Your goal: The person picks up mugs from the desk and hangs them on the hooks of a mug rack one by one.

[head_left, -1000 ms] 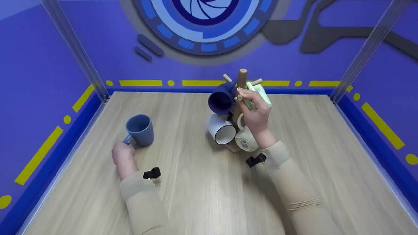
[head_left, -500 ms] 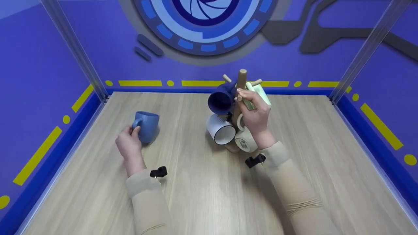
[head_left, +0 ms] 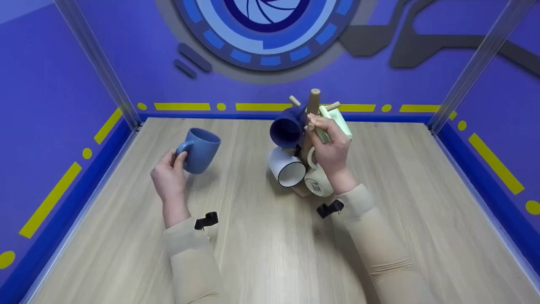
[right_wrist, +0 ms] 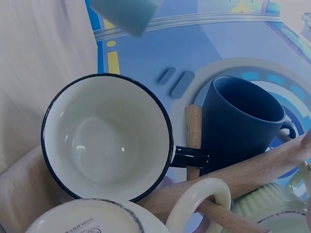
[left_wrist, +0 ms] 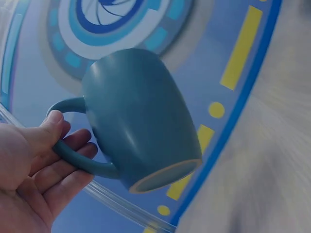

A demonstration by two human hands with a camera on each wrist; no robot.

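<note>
My left hand (head_left: 169, 179) pinches the handle of a blue mug (head_left: 202, 153), which is off the table and tilted. In the left wrist view, thumb and fingers close round the mug's handle (left_wrist: 82, 162), and its base faces down to the right. At centre right stands a wooden mug tree (head_left: 314, 103); my right hand (head_left: 333, 147) grips one of its pegs near the post. On the tree hang a navy mug (head_left: 283, 131), a white mug with a dark rim (head_left: 278, 164), a cream mug (head_left: 319, 183) and a pale green mug (head_left: 341, 123), partly hidden by the hand.
The wood-grain table (head_left: 253, 236) is enclosed at the back and sides by blue panels (head_left: 139, 76) with yellow dashes. Near the back of the tree, two bare peg ends (head_left: 333, 106) stick out. A black wrist camera (head_left: 330, 208) sits on the right sleeve.
My left hand has turned and lifted the blue mug off the table, carrying it right and toward the back, with the mug now tilted. The right hand and the tree have stayed put.
</note>
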